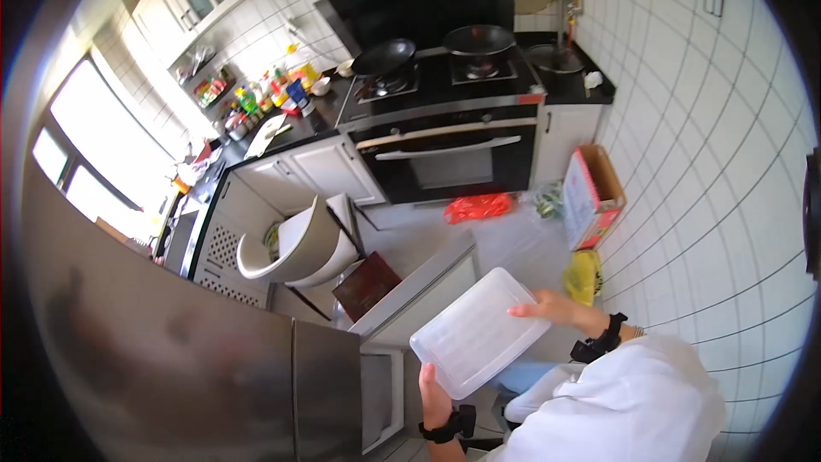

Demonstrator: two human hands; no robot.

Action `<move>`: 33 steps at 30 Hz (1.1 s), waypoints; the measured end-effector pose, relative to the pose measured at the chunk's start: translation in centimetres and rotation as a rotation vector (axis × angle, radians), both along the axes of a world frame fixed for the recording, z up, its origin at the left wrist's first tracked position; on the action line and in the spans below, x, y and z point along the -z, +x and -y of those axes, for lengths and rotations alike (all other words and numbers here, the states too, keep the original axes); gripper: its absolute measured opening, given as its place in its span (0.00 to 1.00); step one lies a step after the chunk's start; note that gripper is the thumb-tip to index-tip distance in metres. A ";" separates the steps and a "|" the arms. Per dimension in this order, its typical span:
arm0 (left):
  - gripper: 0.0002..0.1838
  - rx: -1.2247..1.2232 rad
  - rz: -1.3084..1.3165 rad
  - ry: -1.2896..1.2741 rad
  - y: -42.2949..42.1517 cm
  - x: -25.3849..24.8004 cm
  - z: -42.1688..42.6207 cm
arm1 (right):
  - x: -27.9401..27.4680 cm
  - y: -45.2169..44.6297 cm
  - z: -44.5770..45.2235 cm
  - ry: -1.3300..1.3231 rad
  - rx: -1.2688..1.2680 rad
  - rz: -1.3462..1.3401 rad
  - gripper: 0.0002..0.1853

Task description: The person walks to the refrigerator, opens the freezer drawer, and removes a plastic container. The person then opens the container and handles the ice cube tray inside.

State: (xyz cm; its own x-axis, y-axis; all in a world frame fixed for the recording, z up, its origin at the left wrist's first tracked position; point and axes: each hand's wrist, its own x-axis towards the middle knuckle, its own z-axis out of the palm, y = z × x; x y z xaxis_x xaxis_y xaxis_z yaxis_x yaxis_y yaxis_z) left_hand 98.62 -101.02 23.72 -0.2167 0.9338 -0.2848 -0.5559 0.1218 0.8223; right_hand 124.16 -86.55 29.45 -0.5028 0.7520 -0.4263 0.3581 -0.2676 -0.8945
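Observation:
A flat, translucent white plastic storage box [479,334] is held up in front of my body, tilted, with its broad face towards me. My left hand [434,396] grips its near left edge, thumb along the side. On the opposite edge, my right hand [552,306] is closed with the thumb lying on top. The fingers beneath the box are hidden. Just left of the box, an open refrigerator door [428,291] stands out from the steel refrigerator [327,389]; part of a pale inner compartment [379,398] shows below it.
A white chair [295,248] stands beyond the door beside a dark red box [366,287]. On the floor lie a red bag [479,207], a yellow bag [583,278] and an open carton [590,201]. Two pans [479,40] sit on the stove; bottles [278,90] crowd the counter.

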 end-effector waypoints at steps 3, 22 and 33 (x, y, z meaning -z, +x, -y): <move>0.31 0.065 0.027 -0.017 3.6 -4.2 -1.3 | -3.4 4.3 0.8 -0.032 0.081 0.003 0.33; 0.19 0.204 -0.366 -0.110 25.1 -7.2 -33.6 | -3.2 28.0 -25.7 0.138 0.329 0.162 0.27; 0.24 0.459 -0.469 0.039 32.5 -0.9 -63.5 | 3.2 36.9 -47.1 0.298 0.702 0.094 0.31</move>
State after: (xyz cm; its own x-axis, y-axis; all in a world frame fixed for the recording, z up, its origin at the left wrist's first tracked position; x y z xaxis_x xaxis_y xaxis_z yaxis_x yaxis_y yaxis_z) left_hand 131.08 -37.51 24.66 0.1132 0.9687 -0.2210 -0.0364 0.2263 0.9734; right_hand 161.07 -39.44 26.21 0.1639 0.9712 -0.1728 0.2714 -0.2128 -0.9386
